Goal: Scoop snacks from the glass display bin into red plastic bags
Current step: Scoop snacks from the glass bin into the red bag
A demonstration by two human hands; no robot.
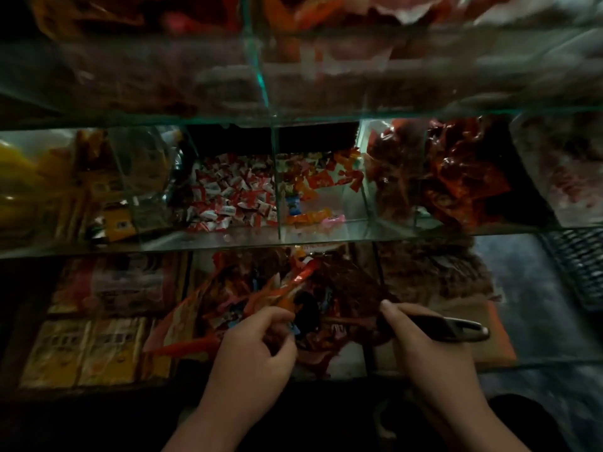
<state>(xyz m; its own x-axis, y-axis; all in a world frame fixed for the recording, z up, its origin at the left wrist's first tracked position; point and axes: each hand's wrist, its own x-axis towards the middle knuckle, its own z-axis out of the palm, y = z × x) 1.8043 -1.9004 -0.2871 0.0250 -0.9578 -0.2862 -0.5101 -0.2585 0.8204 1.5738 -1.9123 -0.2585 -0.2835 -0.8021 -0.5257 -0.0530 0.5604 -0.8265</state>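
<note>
Bag (208, 321): red plastic, low in the middle glass bin (376, 272), its mouth pinched by the left hand (251, 350).
Scoop (456, 327): dark handle gripped in the right hand (424, 347), head toward the bag (too dim to see any load).
Snacks (346, 282): heaped just behind the bag.
Risk: the thin pinch slips, the mouth sags, and the pour misses. The scoop may also knock the bin's glass.

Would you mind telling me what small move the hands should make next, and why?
Probably tip the scoop forward so its load slides into the bag. The right hand grips the scoop's handle, its front end at the bag's mouth, which the left hand pinches open. The dim light hides how full the scoop is.
</note>
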